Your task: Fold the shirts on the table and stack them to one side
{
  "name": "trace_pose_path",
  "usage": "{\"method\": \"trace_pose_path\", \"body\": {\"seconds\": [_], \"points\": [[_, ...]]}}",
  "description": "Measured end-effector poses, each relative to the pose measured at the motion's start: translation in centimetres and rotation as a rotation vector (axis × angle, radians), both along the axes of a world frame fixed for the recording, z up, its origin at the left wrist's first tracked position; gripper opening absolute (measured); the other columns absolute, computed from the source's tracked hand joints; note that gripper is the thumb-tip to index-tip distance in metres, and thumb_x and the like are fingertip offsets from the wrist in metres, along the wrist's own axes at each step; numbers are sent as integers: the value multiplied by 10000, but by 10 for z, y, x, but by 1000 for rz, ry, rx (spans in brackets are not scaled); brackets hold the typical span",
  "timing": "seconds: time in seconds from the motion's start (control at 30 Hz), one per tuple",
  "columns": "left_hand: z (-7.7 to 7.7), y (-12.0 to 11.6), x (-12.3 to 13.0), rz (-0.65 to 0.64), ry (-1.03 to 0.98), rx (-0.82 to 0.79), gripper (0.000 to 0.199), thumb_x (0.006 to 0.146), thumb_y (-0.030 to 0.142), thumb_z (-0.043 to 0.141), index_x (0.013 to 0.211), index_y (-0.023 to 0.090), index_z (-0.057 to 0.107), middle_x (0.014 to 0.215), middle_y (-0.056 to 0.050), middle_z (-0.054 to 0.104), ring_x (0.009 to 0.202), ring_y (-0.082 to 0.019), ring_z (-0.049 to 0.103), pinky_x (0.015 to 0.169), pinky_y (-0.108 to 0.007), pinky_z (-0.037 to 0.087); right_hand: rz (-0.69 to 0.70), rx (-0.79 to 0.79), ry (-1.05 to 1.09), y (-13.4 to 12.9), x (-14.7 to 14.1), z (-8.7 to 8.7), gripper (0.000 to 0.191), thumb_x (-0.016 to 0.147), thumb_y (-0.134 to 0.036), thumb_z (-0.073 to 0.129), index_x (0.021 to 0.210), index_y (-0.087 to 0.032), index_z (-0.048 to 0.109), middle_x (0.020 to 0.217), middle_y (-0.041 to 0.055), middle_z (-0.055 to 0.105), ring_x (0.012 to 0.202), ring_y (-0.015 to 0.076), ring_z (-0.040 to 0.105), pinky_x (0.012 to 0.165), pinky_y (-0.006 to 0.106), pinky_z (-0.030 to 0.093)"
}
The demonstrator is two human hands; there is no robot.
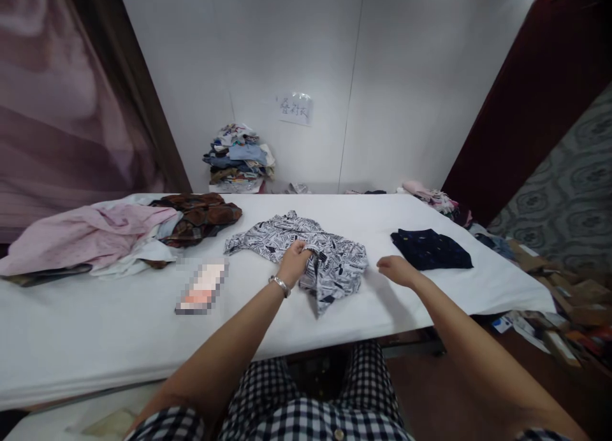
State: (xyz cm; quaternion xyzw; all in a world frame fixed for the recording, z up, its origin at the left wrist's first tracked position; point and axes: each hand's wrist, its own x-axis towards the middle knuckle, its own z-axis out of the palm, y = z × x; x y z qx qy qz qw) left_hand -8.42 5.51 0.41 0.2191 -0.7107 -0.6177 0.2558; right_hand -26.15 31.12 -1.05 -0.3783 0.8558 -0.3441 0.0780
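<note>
- Head view: the shirt [340, 261] lies rumpled midway along the table [119, 329], black-and-white printed, one tip pointing to the front edge.
- Left hand [294, 264]: fingers grip the shirt.
- Right hand [398, 271]: beside it, toward the right edge; finger closure, cannot tell.

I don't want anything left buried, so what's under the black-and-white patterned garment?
White tablecloth shows around the patterned garment, which seems to rest on it. The left hand grips the fabric. Anything beneath its crumpled folds is covered, so I can't tell.
</note>
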Motion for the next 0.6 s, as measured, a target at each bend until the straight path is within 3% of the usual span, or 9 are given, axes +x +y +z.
{"method": "trace_pose_path", "body": {"seconds": [0.07,0.13,0.23,0.33,0.4,0.47,0.53,0.6], "points": [[9,-4,0,-6,31,10,147,690,285,595,768,182,524,674,43,538,637,-114,495,631,-235,390,70,-59,-38,-3,11,2,344,722,-264,648,1058,-220,707,1122,104,688,1053,277,627,921,430,480],[15,-3,-3,-6,29,-4,148,690,286,595,773,181,531,683,40,540,644,-113,490,635,-234,387,166,-135,-63,-15,27,-1,595,727,-335,677,1304,-263,551,1373,76,528,1258,266,493,1024,453,413],[20,1,-9,25,4,-47,132,686,269,586,774,180,545,703,32,558,660,-118,493,645,-239,383,251,-160,-7,-36,52,-14,802,696,-418,727,1416,-265,408,1491,85,374,1372,276,340,1114,487,289],[22,2,-16,40,-10,-80,114,686,258,573,765,178,554,689,34,558,657,-121,496,650,-244,379,252,-168,111,-55,72,-31,900,687,-469,735,1458,-247,327,1514,112,324,1396,294,286,1128,511,241],[25,2,-21,48,-19,-101,101,682,251,571,750,179,550,649,46,531,633,-117,482,641,-243,373,220,-194,168,-65,79,-39,877,688,-484,730,1441,-232,358,1508,121,332,1394,305,286,1126,528,231],[28,1,-24,55,-30,-123,89,675,242,576,733,181,545,610,57,500,605,-111,460,622,-239,362,195,-258,171,-72,80,-41,629,750,-487,665,1303,-214,536,1442,117,440,1377,301,320,1121,532,238],[34,-1,-25,42,-59,-123,86,661,236,587,713,184,542,568,67,467,562,-104,427,588,-236,346,200,-348,88,-76,76,-35,366,831,-487,559,1048,-217,678,1300,96,585,1330,281,400,1105,517,283],[41,-6,-24,15,-82,-103,96,641,236,610,691,184,547,536,72,449,534,-100,409,566,-236,337,205,-429,-77,-76,69,-24,333,862,-498,501,904,-232,698,1168,68,666,1228,259,513,1054,493,371]]}}
